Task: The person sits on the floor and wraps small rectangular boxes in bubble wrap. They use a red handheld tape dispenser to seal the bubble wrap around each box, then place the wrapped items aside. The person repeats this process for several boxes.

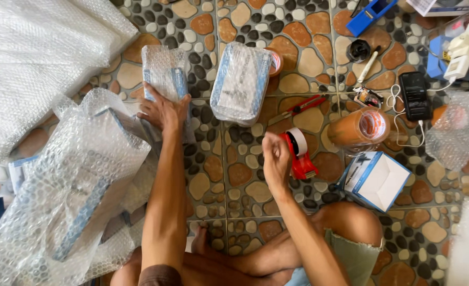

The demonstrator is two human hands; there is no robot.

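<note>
Right hand (277, 159) is curled around the grip of the red tape dispenser (299, 153), fingers clenched on it, the tool standing on the pebble-patterned floor tiles (245, 185) just ahead of the person's crossed legs. One dispenser, one white-looking roll mounted on it. Over on the other side, the left hand (163, 111) lies flat and spread, palm down, pressing on the near end of a bubble-wrapped box (164, 71); it grasps nothing, just pins the parcel to the floor.

Count the wrapped parcels: that one under the left hand, a second bubble-wrapped box (240, 82) just beside it to the right, lying apart from both hands, and a third, larger bundle in loose bubble wrap (70, 180) against the left forearm. So three wrapped, with blue-and-white packaging showing through each. One unwrapped blue-and-white carton (376, 179) sits near the right knee, a flap standing open.

Moving outward: a big brown roll of packing tape (359, 128) stands just above that carton, and a smaller tape roll (275, 62) peeks out behind the second parcel. That's two loose rolls. A red-handled cutter (298, 108) lies between the second parcel and the dispenser. Farther right, one black phone (414, 95) on a white cable, one white marker (368, 66), one small black cap-like thing (358, 50). Top left, a large heap of bubble-wrap sheeting (38, 53) covers the corner.
</note>
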